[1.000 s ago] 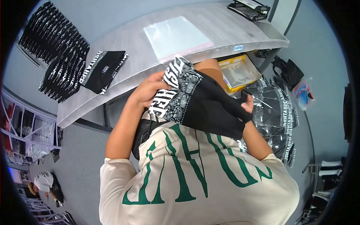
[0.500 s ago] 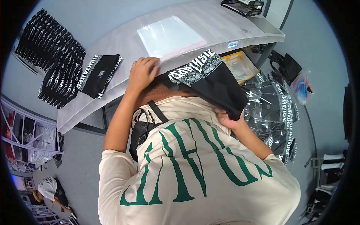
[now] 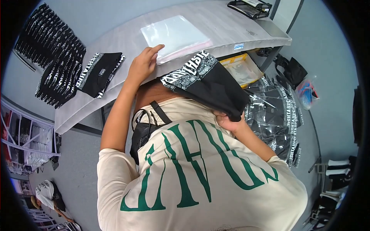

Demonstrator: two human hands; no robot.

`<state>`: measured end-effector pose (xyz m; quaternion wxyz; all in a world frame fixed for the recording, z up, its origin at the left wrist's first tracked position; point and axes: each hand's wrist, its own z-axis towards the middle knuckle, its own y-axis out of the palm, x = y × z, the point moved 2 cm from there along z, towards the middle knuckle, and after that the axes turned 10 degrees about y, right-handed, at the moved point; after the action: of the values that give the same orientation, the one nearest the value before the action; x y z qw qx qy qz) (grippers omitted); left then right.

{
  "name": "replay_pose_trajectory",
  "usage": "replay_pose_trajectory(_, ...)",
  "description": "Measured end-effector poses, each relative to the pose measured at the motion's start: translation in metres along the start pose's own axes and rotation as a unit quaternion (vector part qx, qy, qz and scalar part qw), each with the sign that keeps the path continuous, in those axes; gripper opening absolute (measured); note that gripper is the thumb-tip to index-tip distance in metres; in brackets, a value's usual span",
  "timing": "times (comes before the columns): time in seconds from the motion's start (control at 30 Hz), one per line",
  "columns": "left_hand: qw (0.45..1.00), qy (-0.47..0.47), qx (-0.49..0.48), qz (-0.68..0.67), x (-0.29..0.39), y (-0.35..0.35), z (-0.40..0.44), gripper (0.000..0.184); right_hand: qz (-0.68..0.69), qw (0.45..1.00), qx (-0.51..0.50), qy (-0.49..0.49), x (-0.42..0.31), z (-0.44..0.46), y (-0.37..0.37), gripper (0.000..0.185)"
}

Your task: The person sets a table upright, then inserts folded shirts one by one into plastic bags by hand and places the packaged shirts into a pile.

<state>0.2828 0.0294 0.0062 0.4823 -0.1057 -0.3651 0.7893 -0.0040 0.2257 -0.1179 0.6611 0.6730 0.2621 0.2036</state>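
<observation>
My left hand rests at the left corner of a stack of clear plastic bags on the table. Its index finger stretches over the top bag, thumb apart from it. A folded black garment with a white lettered and paisley band lies across my lap and leans near the table edge. My right hand is closed on the garment's lower end, its fingers partly hidden beneath the cloth. To the left of my left hand, another folded black garment lies on the table.
Tall piles of folded black garments stand at the table's left end. A yellow-rimmed tray sits under the table, with bagged black garments heaped to my right. A black file tray is at the back. Another person is at lower left.
My left hand has moved forward from the table edge onto the corner of the plastic bags. The garment in my right hand has shifted slightly left in view.
</observation>
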Motion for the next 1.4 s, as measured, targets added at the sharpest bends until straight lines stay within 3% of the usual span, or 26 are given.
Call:
replay_pose_trajectory(0.07, 0.994, 0.045, -0.077, 0.064, -0.005, 0.000, 0.001, 0.029, 0.006, 1.000, 0.016, -0.001, 0.001, 0.000, 0.004, 0.053)
replay_pose_trajectory(0.3, 0.998, 0.052, -0.038, -0.019, -0.009, 0.001, -0.001, 0.024, -0.014, 0.999, 0.036, 0.003, 0.000, 0.001, -0.002, 0.055)
replay_pose_trajectory(0.7, 0.988, 0.070, -0.031, 0.133, -0.006, -0.005, -0.018, 0.032, -0.005, 1.000, 0.016, 0.019, 0.001, 0.006, -0.012, 0.058)
replay_pose_trajectory(0.77, 0.996, 0.031, -0.007, 0.087, -0.009, -0.002, -0.022, 0.033, -0.004, 1.000, 0.024, 0.010, 0.001, 0.006, -0.010, 0.058)
replay_pose_trajectory(1.1, 0.999, 0.052, -0.010, 0.004, 0.000, -0.008, -0.019, 0.023, -0.013, 1.000, 0.004, 0.026, 0.000, 0.007, -0.014, 0.060)
replay_pose_trajectory(1.17, 0.996, 0.042, -0.062, -0.056, 0.001, -0.008, -0.021, 0.027, -0.026, 0.999, -0.019, 0.022, 0.001, 0.007, -0.009, 0.053)
replay_pose_trajectory(1.3, 0.996, 0.062, -0.043, -0.056, -0.004, -0.006, -0.022, 0.029, -0.024, 0.999, -0.015, 0.029, 0.001, 0.007, -0.009, 0.054)
replay_pose_trajectory(1.4, 0.998, 0.022, -0.022, -0.053, -0.004, -0.006, -0.021, 0.027, -0.037, 0.998, -0.039, 0.032, 0.001, 0.008, -0.008, 0.054)
